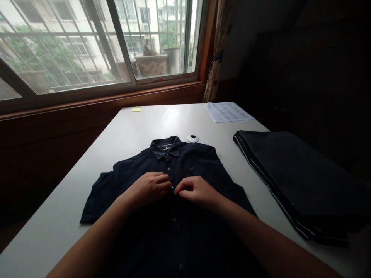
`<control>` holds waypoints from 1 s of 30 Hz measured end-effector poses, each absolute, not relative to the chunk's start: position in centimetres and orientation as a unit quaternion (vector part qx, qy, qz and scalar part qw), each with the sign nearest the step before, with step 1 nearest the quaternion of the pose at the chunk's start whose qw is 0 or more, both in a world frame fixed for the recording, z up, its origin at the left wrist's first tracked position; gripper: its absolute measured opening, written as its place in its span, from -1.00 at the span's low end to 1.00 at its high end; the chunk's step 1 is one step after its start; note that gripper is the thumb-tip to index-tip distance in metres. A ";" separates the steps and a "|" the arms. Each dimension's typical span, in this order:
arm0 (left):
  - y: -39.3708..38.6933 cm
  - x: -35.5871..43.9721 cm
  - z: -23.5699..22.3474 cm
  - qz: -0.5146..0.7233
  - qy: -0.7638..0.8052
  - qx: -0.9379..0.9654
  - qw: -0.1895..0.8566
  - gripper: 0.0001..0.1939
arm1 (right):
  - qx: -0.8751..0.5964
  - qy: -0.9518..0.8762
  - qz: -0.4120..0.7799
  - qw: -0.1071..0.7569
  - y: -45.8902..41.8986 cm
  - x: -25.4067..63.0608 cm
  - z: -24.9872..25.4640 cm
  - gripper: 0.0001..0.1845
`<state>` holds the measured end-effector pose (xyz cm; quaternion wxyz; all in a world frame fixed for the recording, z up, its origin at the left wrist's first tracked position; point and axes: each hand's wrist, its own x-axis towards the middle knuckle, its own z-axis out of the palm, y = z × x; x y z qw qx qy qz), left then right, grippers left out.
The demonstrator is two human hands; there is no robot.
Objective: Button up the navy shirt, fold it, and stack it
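Observation:
A dark navy short-sleeved shirt [199,162] lies face up on the white table [101,143], its collar [165,148] pointing away from me. Pale buttons run down the front placket. My left hand [156,185] is closed at the placket, fingers curled on the cloth beside a button [172,188]. From the other side, my right hand [197,191] pinches the placket edge near that same button, thumb and forefinger together. Lower down, another button [174,219] shows on the shirt front. The cloth between my fingertips is mostly hidden.
To the right lies a folded stack of dark cloth [290,166] with light edge stripes. Printed papers [228,112] and a yellow sticky note [136,109] are at the table's far end. A round cable grommet [193,138] sits beyond the collar. A barred window [95,42] stands behind.

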<state>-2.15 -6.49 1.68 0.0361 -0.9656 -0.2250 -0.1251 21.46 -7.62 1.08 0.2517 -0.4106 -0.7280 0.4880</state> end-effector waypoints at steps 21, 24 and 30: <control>-6.8 -2.1 1.9 -0.202 -0.236 -0.948 0.061 -0.84 | -0.425 -0.740 0.416 0.315 -8.0 20.9 0.5 -0.81; -6.9 -2.0 2.1 -0.206 -0.235 -0.948 0.059 -0.84 | -0.411 -0.750 0.398 0.332 -8.0 20.8 0.4 -0.83; -7.0 -2.0 2.0 -0.213 -0.237 -0.945 0.068 -0.85 | -0.391 -0.764 0.372 0.354 -8.2 20.7 0.2 -0.84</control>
